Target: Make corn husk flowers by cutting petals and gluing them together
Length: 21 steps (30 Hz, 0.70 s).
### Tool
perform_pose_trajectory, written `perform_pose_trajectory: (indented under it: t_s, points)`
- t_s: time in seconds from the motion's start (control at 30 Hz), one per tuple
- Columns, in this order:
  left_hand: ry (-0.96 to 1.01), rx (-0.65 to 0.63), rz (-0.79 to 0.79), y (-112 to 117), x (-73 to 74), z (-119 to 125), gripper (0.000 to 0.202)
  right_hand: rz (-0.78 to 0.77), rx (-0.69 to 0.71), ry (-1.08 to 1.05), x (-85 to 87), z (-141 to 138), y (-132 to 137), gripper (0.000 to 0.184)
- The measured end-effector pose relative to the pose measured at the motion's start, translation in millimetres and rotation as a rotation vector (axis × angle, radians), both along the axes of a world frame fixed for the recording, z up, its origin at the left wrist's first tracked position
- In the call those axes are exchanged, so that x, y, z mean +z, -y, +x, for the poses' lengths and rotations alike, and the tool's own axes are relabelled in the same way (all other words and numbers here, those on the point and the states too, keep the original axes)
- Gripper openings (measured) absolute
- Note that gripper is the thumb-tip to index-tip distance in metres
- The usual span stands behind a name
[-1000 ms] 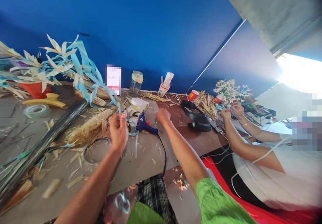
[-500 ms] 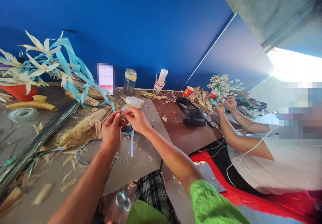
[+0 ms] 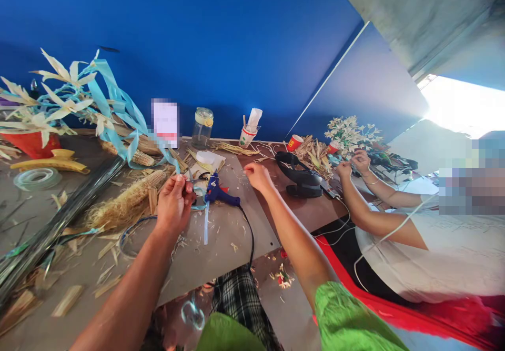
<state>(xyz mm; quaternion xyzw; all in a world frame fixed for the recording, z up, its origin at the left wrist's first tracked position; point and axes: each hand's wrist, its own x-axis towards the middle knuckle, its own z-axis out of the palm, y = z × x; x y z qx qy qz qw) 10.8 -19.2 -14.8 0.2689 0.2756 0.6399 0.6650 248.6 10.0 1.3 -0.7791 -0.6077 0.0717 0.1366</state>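
My left hand (image 3: 175, 201) is closed in a pinch over the table, and what its fingertips hold is too small to make out. The end of a light blue ribbon (image 3: 136, 143) hangs just behind that thumb. To the right, my right hand (image 3: 258, 176) is also pinched closed, lifted over the table's middle; anything between its fingers is not discernible. Between the two hands lies a dark blue glue gun (image 3: 221, 192) with its black cord running toward the front edge. A clear glue stick (image 3: 206, 224) lies near its nozzle.
On the left are corn cobs (image 3: 134, 193), dark wire strands (image 3: 71, 214), a tape roll (image 3: 37, 178) and husk flowers (image 3: 65, 106) in a red pot. A bottle (image 3: 203, 127), paper cup (image 3: 248, 135) and black headset (image 3: 300, 174) stand farther back. A co-worker's hands (image 3: 353, 167) work at right.
My right hand has moved away from my left, to the right, uncovering the glue gun. My left hand stays nearly in place, its fingers curled more.
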Motion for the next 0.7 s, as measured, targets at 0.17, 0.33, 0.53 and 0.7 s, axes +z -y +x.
perform_pose_trajectory:
  t_s: [0.17,0.33,0.53,0.7]
  points:
    - [-0.03,-0.105,-0.047,3,-1.2,6,0.024,-0.159,-0.066,0.137,-14.7,47,-19,0.018]
    - [-0.058,-0.13,-0.033,2,-4.7,7,0.024,-0.252,0.006,0.225,-32.0,52,-29,0.018]
    - [-0.051,-0.092,-0.058,2,-4.0,6,0.024,-0.277,0.072,0.233,-28.5,58,-32,0.017]
    - [-0.063,-0.103,-0.051,4,-3.1,7,0.026,-0.225,0.065,0.202,-21.3,72,-28,0.028]
